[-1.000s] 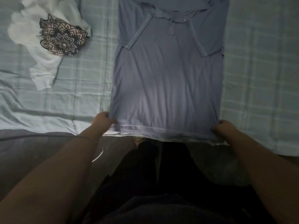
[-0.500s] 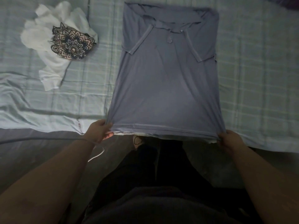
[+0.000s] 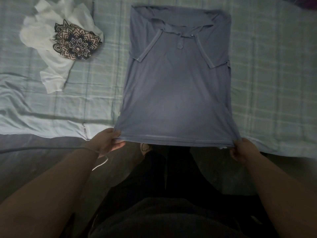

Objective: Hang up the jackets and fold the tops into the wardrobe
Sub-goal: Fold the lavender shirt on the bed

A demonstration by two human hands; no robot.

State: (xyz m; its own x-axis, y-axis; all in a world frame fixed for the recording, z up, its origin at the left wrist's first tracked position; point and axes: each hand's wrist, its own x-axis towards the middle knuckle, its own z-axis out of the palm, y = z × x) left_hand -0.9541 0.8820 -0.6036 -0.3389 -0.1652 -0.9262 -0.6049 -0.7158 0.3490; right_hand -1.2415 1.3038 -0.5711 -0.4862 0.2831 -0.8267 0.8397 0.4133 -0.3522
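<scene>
left hand [image 3: 107, 143]: pinches the left hem corner of the blue polo [image 3: 176, 86], thumb on top, fingers curled underneath
right hand [image 3: 243, 150]: grips the right hem corner, fingers curled round the edge; fingertips hidden behind the cloth
grip: both hands closed on fabric, pulling apart and towards the body
hem: stretched taut between the two hands, right at the near edge of the bed, corners flared out wider than the body of the shirt
change: a second ago the hem lay slack and straight at the bed edge with the hands resting on it; now the corners are drawn outward and the cloth is under tension, wrinkles gone from the lower half
polo position: front up on the plaid sheet [image 3: 274, 66], collar at the far end, both sleeves already folded in across the chest, so it makes a narrow panel
meaning: side folds look done, and this pull is likely the smoothing step before the hem goes up to the collar
next: probably lift both corners together and carry them forward; uneven lift would skew the fold or flip a sleeve back out
white top [image 3: 46, 40]: crumpled heap with a mandala print, far left on the sheet, well apart from the polo, not yet folded
wardrobe: not in view
jackets: none visible
progress: early, judging by one top part-folded and one untouched
</scene>
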